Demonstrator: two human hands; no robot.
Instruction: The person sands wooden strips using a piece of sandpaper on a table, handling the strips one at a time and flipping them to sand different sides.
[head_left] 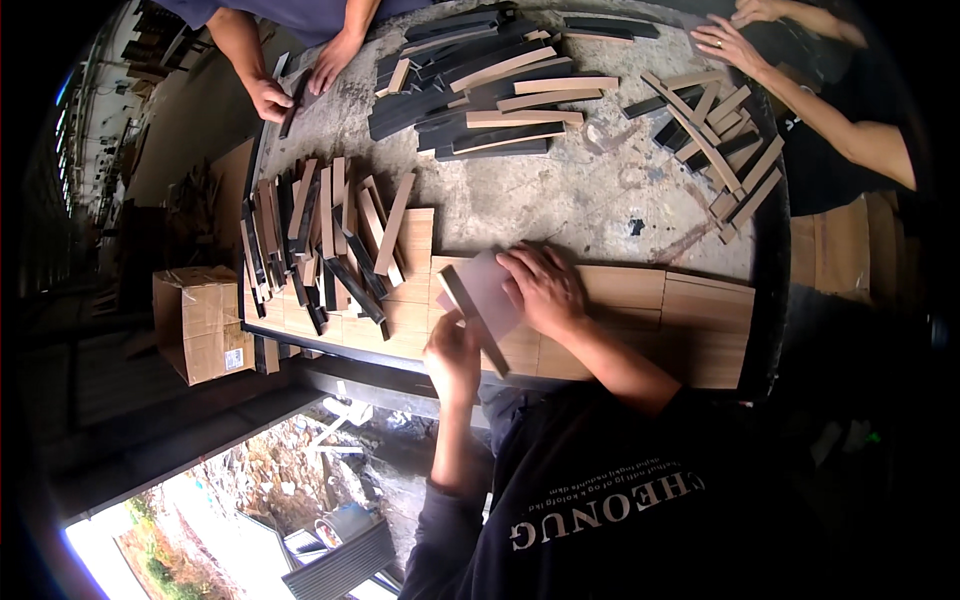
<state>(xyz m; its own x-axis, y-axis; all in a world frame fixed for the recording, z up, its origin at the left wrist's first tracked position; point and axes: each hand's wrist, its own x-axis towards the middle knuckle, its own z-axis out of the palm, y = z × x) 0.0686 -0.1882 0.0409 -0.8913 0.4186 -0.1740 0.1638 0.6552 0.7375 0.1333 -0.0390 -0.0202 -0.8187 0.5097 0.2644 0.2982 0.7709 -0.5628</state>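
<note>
My left hand [453,352] is closed around the lower part of a narrow wooden strip [470,312], which stands tilted with a pale top edge and a brown face. Beside it, a greyish-pink sheet of sandpaper [492,283] lies against the strip. The fingers of my right hand [546,288] are bent over the sheet's right edge and grip it; the thumb is mostly hidden. Under both hands are flat light-wood boards [620,345] along the table's near edge. A pile of loose strips [330,225], some with black faces, lies to the left.
Black and bare-wood strips [510,90] are heaped at the table's [590,190] far side, with another pile [720,140] at the right. One co-worker's hands [300,85] hold a dark strip; another person's hands [730,40] work at far right. A cardboard box [200,325] stands left.
</note>
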